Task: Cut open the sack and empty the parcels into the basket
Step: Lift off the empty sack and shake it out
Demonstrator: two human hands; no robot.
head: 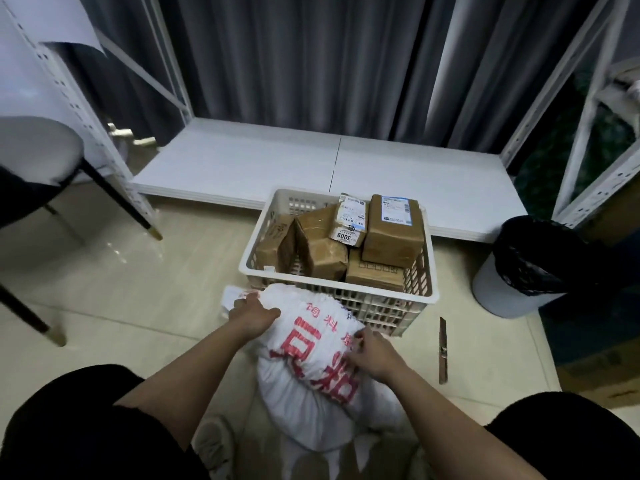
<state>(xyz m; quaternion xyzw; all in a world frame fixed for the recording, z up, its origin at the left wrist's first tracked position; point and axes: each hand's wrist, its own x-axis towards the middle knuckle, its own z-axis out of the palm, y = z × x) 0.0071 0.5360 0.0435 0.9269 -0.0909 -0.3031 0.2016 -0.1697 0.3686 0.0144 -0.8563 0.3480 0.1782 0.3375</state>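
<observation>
Cloth, plastic, cardboard, tile

Woven white sack (311, 386) with matt red print; slotted plastic basket (420, 292); tape-glossed cardboard parcels (393, 237); shiny tiled floor (138, 289).

Grey curtains (311, 64) are hanging across the top of the frame behind a white shelving frame (585, 133). A glossy beige tile floor (138, 289) is reflecting light; a chair (38, 168) is standing at left.
</observation>
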